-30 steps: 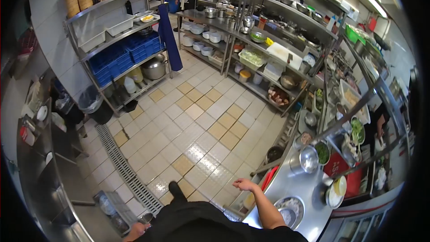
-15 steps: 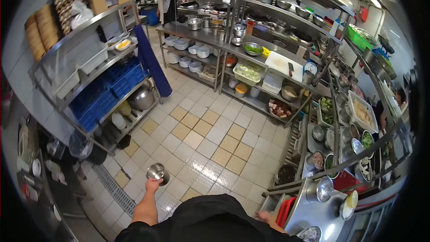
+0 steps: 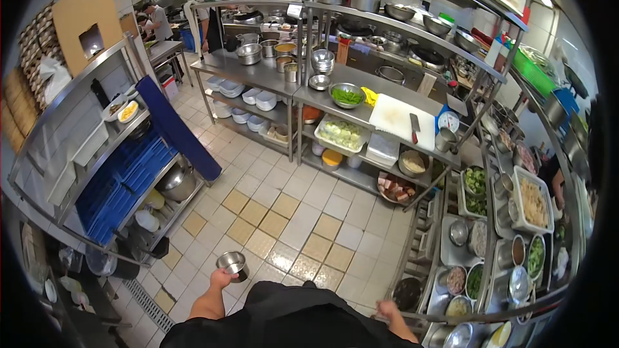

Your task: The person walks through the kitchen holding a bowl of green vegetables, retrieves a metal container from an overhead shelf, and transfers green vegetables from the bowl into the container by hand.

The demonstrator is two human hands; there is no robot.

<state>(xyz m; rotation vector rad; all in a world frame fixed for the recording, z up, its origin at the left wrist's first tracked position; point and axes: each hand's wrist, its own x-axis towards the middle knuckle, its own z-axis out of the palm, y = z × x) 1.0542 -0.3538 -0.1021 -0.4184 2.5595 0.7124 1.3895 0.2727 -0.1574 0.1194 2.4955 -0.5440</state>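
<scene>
My left hand [image 3: 222, 278] is closed on the near rim of a small round steel pot [image 3: 241, 272], held out over the tiled floor. The pot's mouth faces up, and no food shows inside. On the other side of my body, my right hand [image 3: 388, 311] hangs low with its fingers loosely curled and slightly apart. Nothing shows in it. The nearest thing to that hand is the steel rack [image 3: 445, 317] at the right, close to a dark round pan [image 3: 407, 293].
Ahead stands a steel counter with a cutting board [image 3: 390, 115], a knife [image 3: 414, 127] and a bowl of chopped greens [image 3: 347, 95]. Blue crates [image 3: 122, 196] fill the left shelf. Food containers [image 3: 532, 201] crowd the right rack. Two people [image 3: 157, 22] are far back left; an arm [image 3: 558, 187] shows right.
My view has moved forward, bringing the far counter nearer. The pot stays in my left hand. My right hand has come further into view, and the right-hand worktop has slid down and out.
</scene>
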